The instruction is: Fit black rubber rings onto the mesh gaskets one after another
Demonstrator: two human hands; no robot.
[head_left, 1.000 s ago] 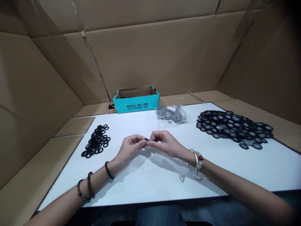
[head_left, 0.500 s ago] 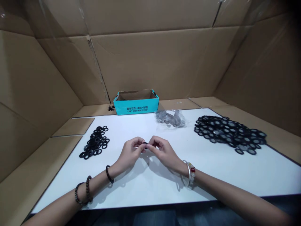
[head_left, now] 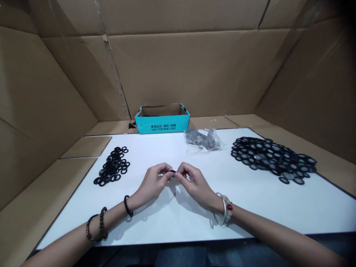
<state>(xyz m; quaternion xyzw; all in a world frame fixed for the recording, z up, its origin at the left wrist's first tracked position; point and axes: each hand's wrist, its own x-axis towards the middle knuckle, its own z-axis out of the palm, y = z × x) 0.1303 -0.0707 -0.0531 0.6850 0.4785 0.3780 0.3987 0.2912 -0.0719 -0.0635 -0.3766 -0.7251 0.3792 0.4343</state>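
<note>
while both hands are together over the middle of the table, what have they got between them?

a small black ring [head_left: 172,171], rubber by the look of it, pinched by the left hand [head_left: 152,181] and the right hand [head_left: 196,183]. both hands are curled nearly closed, with their fingertips meeting on it. the fingers hide most of it, so i can't tell its full shape.

which hand is nearer to it?

neither, clearly. it sits right between them, touching the fingertips of both. only a short dark arc shows, running left to right, so it seems to be seen almost edge-on.

what lies around them?

off to the left, just beyond the left hand, there's a loose heap of black rubber rings [head_left: 112,167]. to the right, farther from the right hand, is a wider heap of larger black rings with grey centres [head_left: 274,159]. straight ahead sits a clear plastic bag of grey pieces [head_left: 202,139], and past the far table edge stands an open teal box [head_left: 162,128].

is there room to move?

yes, plenty. the white table [head_left: 178,222] lies bare in front of the hands and between the two heaps, and its near edge runs under the forearms. a silver bangle [head_left: 221,209] circles the right wrist, and beaded bracelets [head_left: 96,227] circle the left.
</note>
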